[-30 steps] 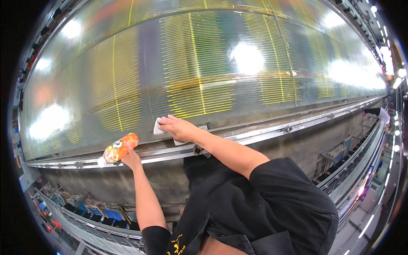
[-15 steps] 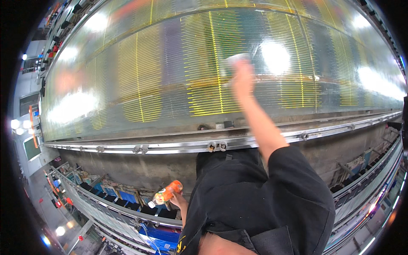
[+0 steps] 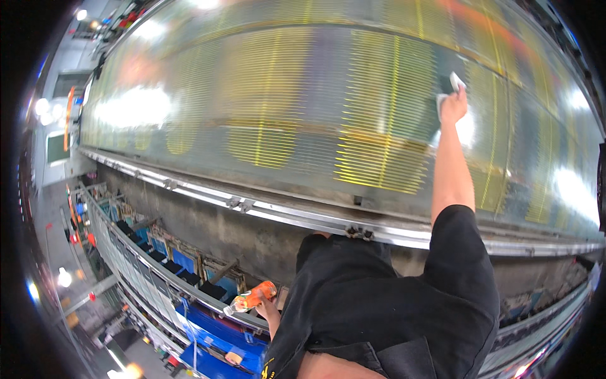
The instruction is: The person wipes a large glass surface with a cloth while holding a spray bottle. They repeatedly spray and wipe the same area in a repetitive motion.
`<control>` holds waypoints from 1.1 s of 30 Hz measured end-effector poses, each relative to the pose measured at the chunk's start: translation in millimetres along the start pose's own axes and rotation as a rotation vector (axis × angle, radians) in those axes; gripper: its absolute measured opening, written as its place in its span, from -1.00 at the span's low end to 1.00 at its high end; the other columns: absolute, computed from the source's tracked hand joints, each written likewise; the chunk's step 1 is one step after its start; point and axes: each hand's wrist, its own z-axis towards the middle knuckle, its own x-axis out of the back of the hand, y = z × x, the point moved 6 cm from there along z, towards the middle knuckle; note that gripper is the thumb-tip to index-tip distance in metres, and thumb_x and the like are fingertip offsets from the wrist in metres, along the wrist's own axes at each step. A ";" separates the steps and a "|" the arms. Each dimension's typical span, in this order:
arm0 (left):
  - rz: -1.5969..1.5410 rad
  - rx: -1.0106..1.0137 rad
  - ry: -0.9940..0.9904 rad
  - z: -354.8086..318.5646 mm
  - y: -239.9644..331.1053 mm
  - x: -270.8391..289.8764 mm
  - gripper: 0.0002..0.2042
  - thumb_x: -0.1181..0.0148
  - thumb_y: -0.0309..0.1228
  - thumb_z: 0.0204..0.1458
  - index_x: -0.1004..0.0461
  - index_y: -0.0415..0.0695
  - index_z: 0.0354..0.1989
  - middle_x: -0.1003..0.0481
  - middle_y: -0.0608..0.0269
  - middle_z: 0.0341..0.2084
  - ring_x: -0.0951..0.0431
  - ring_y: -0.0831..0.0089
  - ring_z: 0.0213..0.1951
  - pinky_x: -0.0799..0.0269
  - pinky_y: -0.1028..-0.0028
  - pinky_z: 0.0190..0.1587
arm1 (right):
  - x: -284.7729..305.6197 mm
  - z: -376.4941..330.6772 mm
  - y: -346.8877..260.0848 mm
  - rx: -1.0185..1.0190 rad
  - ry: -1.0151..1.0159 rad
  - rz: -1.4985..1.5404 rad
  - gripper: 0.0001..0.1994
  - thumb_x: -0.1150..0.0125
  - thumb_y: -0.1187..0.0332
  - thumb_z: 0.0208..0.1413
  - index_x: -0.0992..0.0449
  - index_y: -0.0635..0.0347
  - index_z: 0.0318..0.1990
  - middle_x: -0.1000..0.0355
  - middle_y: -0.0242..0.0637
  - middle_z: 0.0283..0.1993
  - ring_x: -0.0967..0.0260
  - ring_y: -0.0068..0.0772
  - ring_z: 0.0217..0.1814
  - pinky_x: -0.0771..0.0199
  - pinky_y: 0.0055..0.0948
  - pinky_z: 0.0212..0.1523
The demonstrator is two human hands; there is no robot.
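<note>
My right arm reaches far over the long, shiny table surface [image 3: 315, 208], and my right hand [image 3: 454, 108] is closed on a crumpled white cloth [image 3: 457, 82]; whether it is fabric or paper I cannot tell. The cloth lies against or just above the surface, at the right of a yellow comb-like pattern [image 3: 391, 126] of fine lines. Low on the left, beside my body, my left hand [image 3: 269, 309] is wrapped round an orange plastic bottle [image 3: 260, 293]. The bottle is tilted, its clear, pale-capped end pointing down and left, away from the table.
A metal rail [image 3: 297, 220] with small clamps runs along the table's near edge, close to my body. Behind me, across a concrete aisle [image 3: 208, 215], stands another long bench with blue panels [image 3: 183, 261] beneath it. Bright lamp reflections [image 3: 136, 107] glare off the surface.
My right hand has swept to the right across the surface with the cloth. The view has turned, and the patterns now sit farther right. My left hand still holds the bottle low.
</note>
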 end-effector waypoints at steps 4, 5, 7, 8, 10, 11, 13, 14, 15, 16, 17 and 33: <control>0.064 -0.097 0.053 16.3 1.8 10.3 -0.35 -0.41 0.11 0.18 -0.54 -0.30 0.12 -0.64 0.15 -0.22 -0.65 0.39 -0.39 -0.56 0.44 -0.50 | -82.0 -36.0 -48.8 0.282 -0.124 -0.449 -0.59 -0.04 0.50 0.29 -0.53 0.18 0.27 -0.44 -0.06 0.42 -0.31 0.05 0.49 -0.22 -0.08 0.51; 0.062 -0.096 0.033 24.9 3.9 14.2 -0.36 -0.41 0.11 0.18 -0.56 -0.30 0.10 -0.64 0.17 -0.25 -0.64 0.40 -0.42 -0.54 0.44 -0.54 | -111.6 -59.6 -77.0 0.325 -0.204 -0.344 -0.56 -0.05 0.48 0.30 -0.48 0.18 0.33 -0.40 -0.09 0.46 -0.26 0.04 0.54 -0.16 0.01 0.55; 0.195 -0.066 0.030 53.4 9.5 30.7 -0.38 -0.40 0.12 0.19 -0.59 -0.31 0.02 -0.65 0.19 -0.34 -0.61 0.43 -0.50 -0.46 0.45 -0.61 | -162.0 -158.3 -154.5 0.527 -0.397 -0.145 -0.54 0.03 0.47 0.35 -0.44 0.17 0.38 -0.36 -0.09 0.50 -0.17 0.03 0.61 -0.07 0.05 0.62; 0.213 -0.031 0.026 69.3 12.8 43.7 -0.39 -0.41 0.11 0.19 -0.59 -0.30 0.02 -0.65 0.19 -0.32 -0.62 0.45 -0.48 -0.46 0.46 -0.59 | -181.7 -229.2 -199.4 0.639 -0.564 -0.154 -0.53 0.08 0.48 0.36 -0.43 0.16 0.39 -0.34 -0.09 0.51 -0.15 0.01 0.62 -0.03 0.02 0.65; 0.223 0.022 -0.014 113.1 20.1 48.3 -0.42 -0.43 0.08 0.19 -0.59 -0.28 0.02 -0.65 0.19 -0.28 -0.62 0.48 -0.45 -0.46 0.46 -0.57 | -187.4 -366.4 -273.2 0.733 -0.753 -0.145 -0.52 0.04 0.46 0.34 -0.42 0.15 0.40 -0.31 -0.11 0.54 -0.11 -0.01 0.65 0.03 0.00 0.68; 0.137 0.012 -0.026 138.5 23.6 46.2 -0.44 -0.43 0.05 0.20 -0.59 -0.27 0.03 -0.64 0.19 -0.25 -0.63 0.48 -0.40 -0.49 0.46 -0.51 | -180.8 -417.4 -304.6 0.622 -0.890 0.105 -0.48 0.02 0.58 0.29 -0.43 0.07 0.39 -0.38 -0.16 0.49 -0.20 -0.05 0.61 -0.02 0.00 0.67; -0.027 -0.005 -0.052 194.0 30.4 43.3 -0.50 -0.42 0.00 0.23 -0.59 -0.25 0.03 -0.64 0.19 -0.19 -0.64 0.48 -0.31 -0.55 0.45 -0.41 | -171.7 -492.8 -357.5 0.430 -1.170 0.407 -0.53 0.02 0.61 0.31 -0.54 0.05 0.30 -0.54 -0.10 0.31 -0.38 -0.04 0.48 -0.18 -0.09 0.62; -0.120 -0.077 -0.067 229.4 37.3 41.9 -0.52 -0.41 -0.05 0.25 -0.58 -0.25 0.05 -0.64 0.18 -0.15 -0.64 0.45 -0.23 -0.57 0.42 -0.29 | -166.1 -509.5 -380.4 0.382 -1.155 0.507 -0.58 0.01 0.56 0.35 -0.56 0.08 0.28 -0.56 -0.10 0.29 -0.48 -0.06 0.39 -0.37 -0.18 0.48; -0.203 -0.132 -0.069 257.2 40.1 51.8 -0.54 -0.40 -0.09 0.26 -0.57 -0.26 0.07 -0.64 0.18 -0.10 -0.64 0.42 -0.15 -0.60 0.39 -0.17 | -163.7 -514.5 -394.6 0.206 -1.145 0.439 -0.60 -0.01 0.53 0.35 -0.56 0.11 0.27 -0.58 -0.11 0.25 -0.52 -0.12 0.31 -0.41 -0.25 0.38; -0.106 -0.244 -0.108 279.0 64.6 39.5 -0.57 -0.38 -0.18 0.28 -0.54 -0.31 0.09 -0.65 0.14 -0.09 -0.64 0.34 -0.08 -0.56 0.33 0.02 | -157.9 -512.5 -394.6 0.028 -1.104 0.340 -0.61 -0.04 0.51 0.35 -0.57 0.14 0.26 -0.61 -0.11 0.22 -0.56 -0.18 0.23 -0.46 -0.31 0.27; -0.015 -0.299 -0.129 287.0 98.8 21.2 -0.54 -0.37 -0.17 0.28 -0.53 -0.37 0.09 -0.65 0.10 -0.09 -0.64 0.27 -0.09 -0.53 0.29 0.04 | -156.6 -502.0 -388.3 -0.091 -0.951 0.416 -0.63 -0.02 0.50 0.36 -0.57 0.17 0.25 -0.61 -0.14 0.20 -0.55 -0.23 0.19 -0.46 -0.34 0.25; 0.936 -0.634 -1.390 205.0 480.1 -262.3 -0.33 -0.35 0.19 0.10 -0.59 -0.24 0.05 -0.69 0.05 -0.23 -0.73 0.22 -0.18 -0.62 0.28 -0.03 | -108.8 -388.3 -321.9 -0.861 -0.156 1.247 -0.78 -0.17 0.40 0.39 -0.46 0.34 0.07 -0.57 -0.10 0.00 -0.59 -0.09 -0.07 -0.75 -0.13 0.09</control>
